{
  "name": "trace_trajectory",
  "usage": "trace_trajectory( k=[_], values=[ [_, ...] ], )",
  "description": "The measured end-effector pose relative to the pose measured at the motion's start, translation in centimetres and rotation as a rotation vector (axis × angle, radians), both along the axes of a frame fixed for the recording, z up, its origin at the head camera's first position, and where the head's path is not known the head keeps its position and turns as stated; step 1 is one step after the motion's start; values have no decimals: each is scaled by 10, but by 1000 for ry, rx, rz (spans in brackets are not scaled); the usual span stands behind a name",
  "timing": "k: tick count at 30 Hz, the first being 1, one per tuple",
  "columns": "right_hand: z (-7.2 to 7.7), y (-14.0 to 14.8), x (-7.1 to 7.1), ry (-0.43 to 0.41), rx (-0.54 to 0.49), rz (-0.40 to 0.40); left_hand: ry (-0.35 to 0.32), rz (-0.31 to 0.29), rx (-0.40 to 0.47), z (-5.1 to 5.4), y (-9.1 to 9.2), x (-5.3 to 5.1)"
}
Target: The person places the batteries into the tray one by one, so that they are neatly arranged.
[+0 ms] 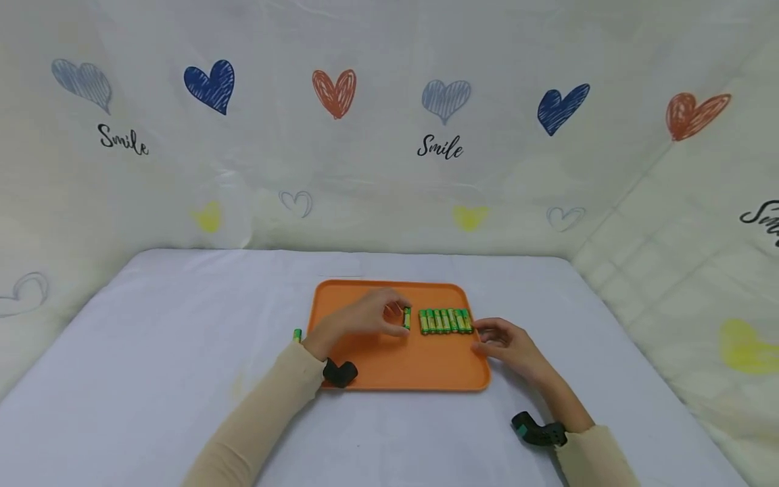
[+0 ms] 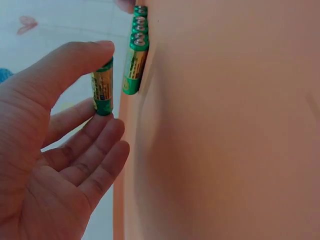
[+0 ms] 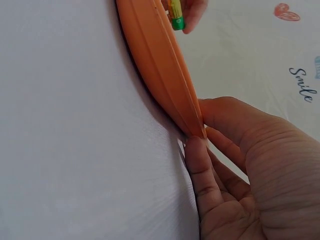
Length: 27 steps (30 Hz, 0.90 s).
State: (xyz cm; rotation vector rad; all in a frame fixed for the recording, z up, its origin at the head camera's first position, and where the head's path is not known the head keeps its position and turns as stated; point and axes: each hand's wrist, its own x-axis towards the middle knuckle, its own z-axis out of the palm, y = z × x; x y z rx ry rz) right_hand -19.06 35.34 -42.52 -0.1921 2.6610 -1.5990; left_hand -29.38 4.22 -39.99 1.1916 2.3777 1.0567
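Between its thumb and fingertips, my left hand (image 1: 372, 312) pinches a green and gold battery (image 2: 103, 90) just over the orange tray (image 1: 420, 368). A row of several matching batteries (image 1: 445, 321) lies side by side on the tray, right of the held one. At the tray's right edge, my right hand (image 1: 510, 346) grips the rim, its thumb on one side and a finger (image 3: 198, 155) on the other. Another green battery (image 1: 297, 335) sits left of the tray, partly hidden by the left forearm.
The tray stands on a table with a white cloth (image 1: 152, 352). Behind the table hangs a pale sheet (image 1: 377, 162) printed with hearts and the word Smile. A dark band (image 1: 339, 373) is on the left wrist and a similar one (image 1: 538, 431) on the right.
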Motion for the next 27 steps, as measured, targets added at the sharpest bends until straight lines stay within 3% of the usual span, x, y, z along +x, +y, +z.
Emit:
trace_trajectory(
  k=[13, 27],
  values=[
    [0, -9, -4, -4, -6, 0, -4, 18, -47, -11, 14, -6],
    [1, -3, 0, -9, 19, -20, -61, 9, -37, -8, 16, -5]
  ],
)
